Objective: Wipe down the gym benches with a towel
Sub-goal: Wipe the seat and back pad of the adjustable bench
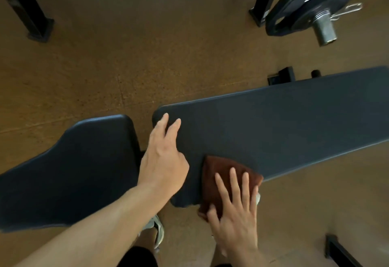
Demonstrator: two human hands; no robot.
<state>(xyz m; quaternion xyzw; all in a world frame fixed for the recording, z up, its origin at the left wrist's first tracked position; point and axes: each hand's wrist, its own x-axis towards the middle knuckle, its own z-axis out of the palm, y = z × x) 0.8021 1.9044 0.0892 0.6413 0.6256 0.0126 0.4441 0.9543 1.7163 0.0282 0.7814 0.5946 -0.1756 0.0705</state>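
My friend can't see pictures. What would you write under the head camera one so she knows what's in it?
Seen from above, a right hand presses a brown towel flat on the near edge of a dark bench pad, while the left hand rests on the pad's end. A separate seat pad sits to the left, and a barbell weight plate is on the brown floor beyond.

The bench consists of two dark padded sections separated by a narrow gap: a long back pad (284,123) and a shorter, tapered seat pad (80,172). A brown towel (219,174) lies flat across the back pad's near edge, partly overhanging it.
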